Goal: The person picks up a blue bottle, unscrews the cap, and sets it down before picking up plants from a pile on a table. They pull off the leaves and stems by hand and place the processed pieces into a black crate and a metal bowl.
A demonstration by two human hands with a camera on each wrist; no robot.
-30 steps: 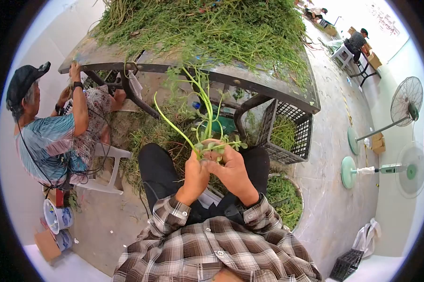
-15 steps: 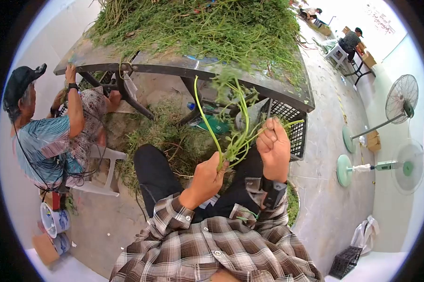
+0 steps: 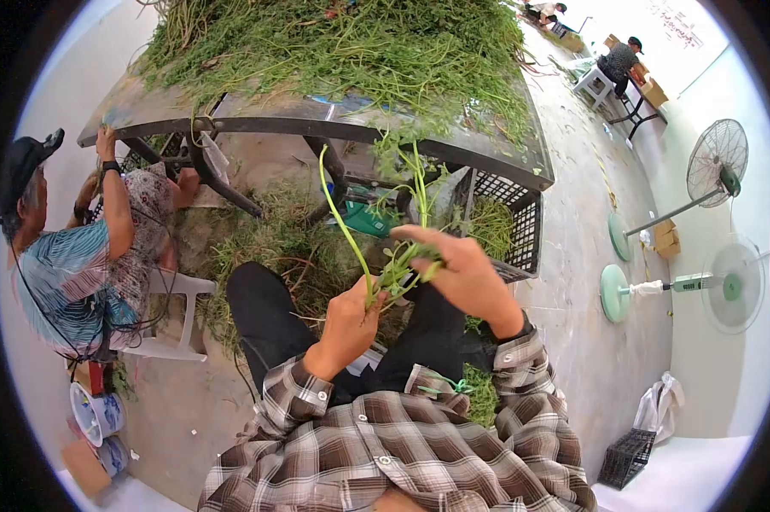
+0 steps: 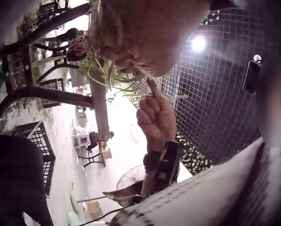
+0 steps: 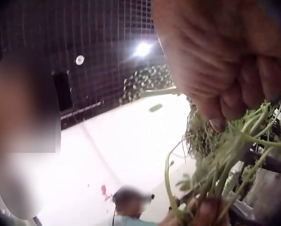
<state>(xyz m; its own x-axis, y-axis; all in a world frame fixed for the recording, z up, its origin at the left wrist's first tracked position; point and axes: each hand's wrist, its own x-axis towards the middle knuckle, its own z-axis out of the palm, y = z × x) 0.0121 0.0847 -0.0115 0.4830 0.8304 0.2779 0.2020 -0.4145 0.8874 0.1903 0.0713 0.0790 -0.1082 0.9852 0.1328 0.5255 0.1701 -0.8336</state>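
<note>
My left hand (image 3: 346,328) grips the lower ends of a bunch of leafy green stems (image 3: 418,183) above my lap. One long bare stem (image 3: 344,224) slants up and left from that grip. Over the leafy middle of the bunch, my right hand (image 3: 466,277) reaches in from the right, blurred, with greenery at its fingertips. The right wrist view has this right hand (image 5: 220,61) with curled fingers at the stems (image 5: 225,165). A light green stem piece (image 4: 178,97) shows at the right hand's fingertips in the left wrist view.
A table (image 3: 257,109) ahead bears a large heap of greens (image 3: 342,60). Beneath it are cut greens (image 3: 282,226) and a black crate (image 3: 521,230). Another person (image 3: 78,256) sits at left. Two fans (image 3: 716,162) stand at right.
My right hand was beside the left, swung out right pinching a stem, and is now back over the bunch. My left hand keeps its grip. The head view has shifted slightly.
</note>
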